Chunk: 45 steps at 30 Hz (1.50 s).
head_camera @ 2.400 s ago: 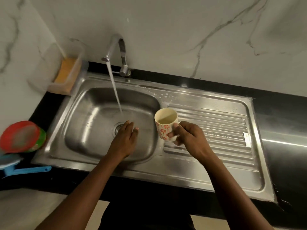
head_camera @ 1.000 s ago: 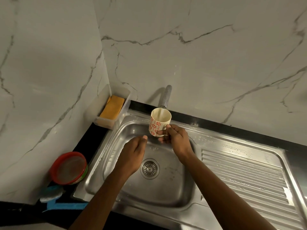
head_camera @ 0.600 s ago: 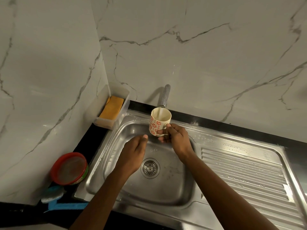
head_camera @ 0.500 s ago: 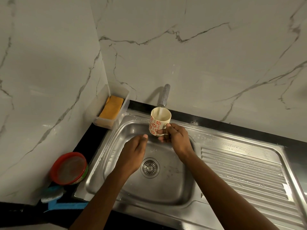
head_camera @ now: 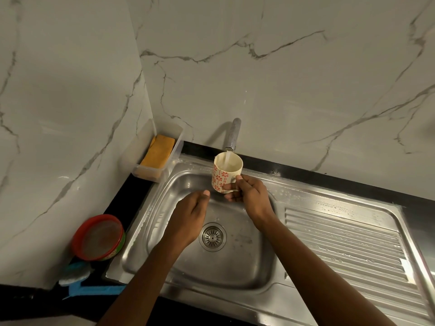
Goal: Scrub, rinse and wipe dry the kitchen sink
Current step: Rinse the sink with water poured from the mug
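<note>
While water falls from the faucet, everything here can be placed against the stainless steel kitchen sink [head_camera: 150,227], a single basin with a ribbed draining board on its right, set into a black table [head_camera: 131,196] under grey-veined marble wall tiles. Farthest to the left of the sink, near its front corner, a blue-handled scrubbing brush [head_camera: 94,290] lies flat on the table, and just behind it stands a round tub with a red lid [head_camera: 97,236], tilted a little toward the camera. Off the sink's back left corner, against the wall, a clear plastic box [head_camera: 175,147] holds a yellow-orange sponge [head_camera: 158,151]. Over the left half of the basin the left hand [head_camera: 188,220] hovers palm down with its fingers loosely extended, grasping nothing; whether it touches the steel beneath cannot be told. Just right of it, in the basin floor, sits the round slotted metal drain [head_camera: 212,236]. Above the back of the basin the right hand [head_camera: 250,196] is clenched around the handle of a cream ceramic mug with red flower print [head_camera: 224,176], holding it upright directly below the chrome faucet spout [head_camera: 233,135], whose stream runs into the mug's mouth. Right of the basin, water droplets bead on the ribbed draining board [head_camera: 341,236].
</note>
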Each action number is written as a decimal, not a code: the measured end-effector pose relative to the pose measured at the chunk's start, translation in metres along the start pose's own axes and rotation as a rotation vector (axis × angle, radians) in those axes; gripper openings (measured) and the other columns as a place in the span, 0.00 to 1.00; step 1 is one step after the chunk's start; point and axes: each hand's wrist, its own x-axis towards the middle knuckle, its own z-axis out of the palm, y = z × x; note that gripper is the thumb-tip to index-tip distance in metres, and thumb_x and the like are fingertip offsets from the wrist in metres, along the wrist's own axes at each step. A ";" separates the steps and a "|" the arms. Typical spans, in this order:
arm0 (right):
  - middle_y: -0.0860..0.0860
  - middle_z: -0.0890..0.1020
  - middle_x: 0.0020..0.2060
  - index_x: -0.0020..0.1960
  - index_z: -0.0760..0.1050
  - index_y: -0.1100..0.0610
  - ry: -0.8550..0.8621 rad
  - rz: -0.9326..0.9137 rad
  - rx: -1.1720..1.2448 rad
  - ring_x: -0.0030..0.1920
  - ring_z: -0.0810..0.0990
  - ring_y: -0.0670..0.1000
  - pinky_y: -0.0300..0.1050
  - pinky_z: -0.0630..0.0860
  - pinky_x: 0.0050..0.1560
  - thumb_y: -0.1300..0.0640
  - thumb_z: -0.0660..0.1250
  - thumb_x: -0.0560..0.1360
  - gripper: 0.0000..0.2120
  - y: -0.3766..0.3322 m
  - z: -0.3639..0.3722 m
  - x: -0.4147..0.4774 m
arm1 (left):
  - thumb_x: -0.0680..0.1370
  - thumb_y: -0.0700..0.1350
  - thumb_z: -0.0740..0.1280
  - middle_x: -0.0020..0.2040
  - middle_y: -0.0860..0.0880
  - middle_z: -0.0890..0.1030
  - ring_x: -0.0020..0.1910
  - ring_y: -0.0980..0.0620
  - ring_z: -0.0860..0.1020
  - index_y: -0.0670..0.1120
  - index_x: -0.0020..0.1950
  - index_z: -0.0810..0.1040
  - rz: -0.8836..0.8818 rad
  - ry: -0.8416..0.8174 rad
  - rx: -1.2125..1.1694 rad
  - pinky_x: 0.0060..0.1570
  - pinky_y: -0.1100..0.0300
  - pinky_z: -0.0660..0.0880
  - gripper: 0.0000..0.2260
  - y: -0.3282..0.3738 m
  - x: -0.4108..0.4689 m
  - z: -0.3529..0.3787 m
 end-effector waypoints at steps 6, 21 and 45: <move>0.61 0.87 0.49 0.67 0.77 0.62 -0.002 0.007 0.005 0.44 0.84 0.59 0.55 0.84 0.52 0.55 0.58 0.87 0.16 0.000 0.000 0.000 | 0.87 0.55 0.56 0.50 0.38 0.83 0.49 0.42 0.81 0.39 0.55 0.80 -0.004 0.008 0.005 0.54 0.45 0.75 0.22 -0.002 -0.001 -0.001; 0.59 0.87 0.49 0.67 0.77 0.63 0.003 0.013 0.007 0.45 0.84 0.59 0.57 0.84 0.54 0.55 0.58 0.87 0.16 -0.003 -0.001 0.001 | 0.87 0.56 0.56 0.37 0.42 0.78 0.37 0.45 0.77 0.41 0.49 0.77 0.020 0.004 0.020 0.45 0.44 0.74 0.21 -0.001 0.000 0.000; 0.58 0.87 0.49 0.65 0.78 0.60 -0.003 -0.005 -0.021 0.45 0.84 0.58 0.56 0.84 0.54 0.55 0.57 0.87 0.15 -0.006 -0.004 0.000 | 0.87 0.56 0.57 0.39 0.43 0.80 0.39 0.47 0.78 0.42 0.48 0.78 -0.007 -0.017 0.023 0.47 0.45 0.75 0.21 -0.003 0.000 0.002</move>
